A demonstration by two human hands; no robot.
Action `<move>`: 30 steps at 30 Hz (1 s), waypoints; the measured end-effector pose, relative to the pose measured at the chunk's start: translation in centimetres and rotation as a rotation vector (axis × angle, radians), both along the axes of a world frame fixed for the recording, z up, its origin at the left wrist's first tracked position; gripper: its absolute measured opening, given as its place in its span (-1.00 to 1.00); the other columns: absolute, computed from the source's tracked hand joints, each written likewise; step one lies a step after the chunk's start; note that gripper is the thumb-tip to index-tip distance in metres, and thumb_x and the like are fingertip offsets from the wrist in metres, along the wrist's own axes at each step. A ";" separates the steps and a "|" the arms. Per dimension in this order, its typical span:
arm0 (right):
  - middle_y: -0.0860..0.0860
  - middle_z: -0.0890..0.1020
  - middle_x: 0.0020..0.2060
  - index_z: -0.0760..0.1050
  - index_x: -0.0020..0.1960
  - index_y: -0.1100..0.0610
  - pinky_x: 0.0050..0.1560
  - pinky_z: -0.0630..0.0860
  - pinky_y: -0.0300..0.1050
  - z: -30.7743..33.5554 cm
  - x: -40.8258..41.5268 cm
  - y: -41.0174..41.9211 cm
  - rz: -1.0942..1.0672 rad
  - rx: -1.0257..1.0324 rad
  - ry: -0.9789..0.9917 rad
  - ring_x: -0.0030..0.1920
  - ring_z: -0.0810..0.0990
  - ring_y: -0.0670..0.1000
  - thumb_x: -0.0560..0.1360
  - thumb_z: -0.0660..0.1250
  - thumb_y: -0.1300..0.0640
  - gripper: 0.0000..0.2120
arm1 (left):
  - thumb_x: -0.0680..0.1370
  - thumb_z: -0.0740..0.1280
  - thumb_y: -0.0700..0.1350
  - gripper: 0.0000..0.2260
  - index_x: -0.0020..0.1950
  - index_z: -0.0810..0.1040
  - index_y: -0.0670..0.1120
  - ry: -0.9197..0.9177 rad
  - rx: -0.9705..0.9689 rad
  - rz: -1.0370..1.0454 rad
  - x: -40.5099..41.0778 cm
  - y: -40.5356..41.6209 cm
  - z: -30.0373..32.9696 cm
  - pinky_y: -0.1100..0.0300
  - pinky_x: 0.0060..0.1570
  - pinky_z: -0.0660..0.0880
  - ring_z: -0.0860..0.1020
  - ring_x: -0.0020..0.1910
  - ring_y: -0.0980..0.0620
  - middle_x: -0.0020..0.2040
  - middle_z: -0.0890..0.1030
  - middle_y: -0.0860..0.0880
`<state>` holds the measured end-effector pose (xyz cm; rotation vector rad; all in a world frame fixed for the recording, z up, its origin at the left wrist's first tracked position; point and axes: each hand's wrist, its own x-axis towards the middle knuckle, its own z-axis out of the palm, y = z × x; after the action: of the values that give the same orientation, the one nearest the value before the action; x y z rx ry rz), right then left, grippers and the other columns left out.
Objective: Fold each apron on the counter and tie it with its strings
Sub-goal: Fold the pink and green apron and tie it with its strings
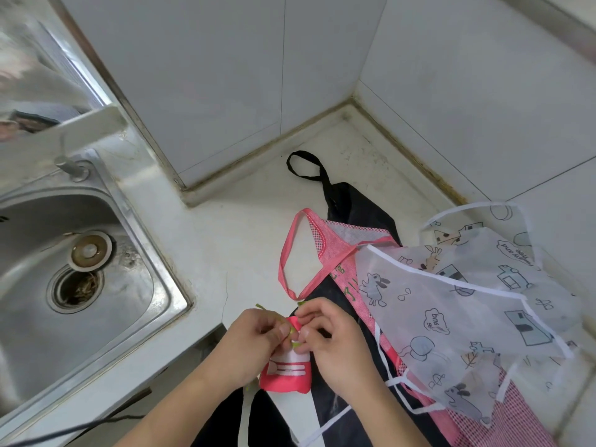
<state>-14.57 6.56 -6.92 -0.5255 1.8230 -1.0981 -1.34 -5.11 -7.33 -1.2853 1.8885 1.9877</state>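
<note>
A small folded pink apron bundle (285, 372) with a white patch lies at the counter's front edge. Thin green strings (292, 332) cross its top. My left hand (254, 340) pinches the strings from the left, and my right hand (329, 337) pinches them from the right, the fingertips of both meeting over the bundle. To the right several unfolded aprons lie in a pile: a black one (354, 201) with a neck loop, a pink checked one (332, 243) with a pink neck loop, and a translucent white cartoon-print one (451, 301) on top.
A steel sink (129, 253) with a drain (75, 287) and a loose plug (90, 251) takes up the left. The white counter (245, 227) ends at tiled walls (225, 75) in the back corner. A dark cable (64, 430) runs along the lower left.
</note>
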 end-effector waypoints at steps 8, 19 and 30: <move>-0.18 0.60 0.00 0.61 -0.07 -0.07 -0.13 0.68 0.01 -0.3 -0.4 0.6 0.216 -0.074 0.406 -0.07 0.68 -0.02 0.52 0.42 0.30 -0.75 | 0.70 0.27 -0.21 -0.70 -0.15 0.69 -0.24 0.022 0.069 -0.011 -1.0 -0.8 0.8 0.24 -0.16 0.48 0.58 -0.30 0.14 -0.29 0.67 -0.04; -0.20 0.43 -0.12 0.44 -0.17 0.02 -0.20 0.52 -0.13 -3.9 -0.1 1.4 0.444 0.023 0.580 -0.17 0.48 -0.13 0.51 0.33 0.34 -0.76 | 0.58 0.31 -0.17 -0.81 -0.19 0.64 -0.14 -0.134 0.114 -0.175 -1.6 -0.2 -2.0 0.18 -0.15 0.44 0.54 -0.31 0.10 -0.30 0.63 -0.02; -0.18 0.42 -0.07 0.29 -0.17 -0.06 -0.09 0.50 -0.22 -5.2 -0.8 2.0 0.499 0.181 0.438 -0.10 0.49 -0.12 0.60 0.30 0.30 -0.67 | 0.67 0.32 -0.25 -0.81 -0.08 0.67 -0.28 -0.110 0.044 -0.064 -0.8 0.4 -3.6 0.27 -0.14 0.54 0.65 -0.27 0.12 -0.21 0.75 -0.09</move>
<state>-15.32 8.58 -12.14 -1.1054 1.9780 -0.4969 -2.12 -4.71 -10.91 -1.2783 1.8026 1.8769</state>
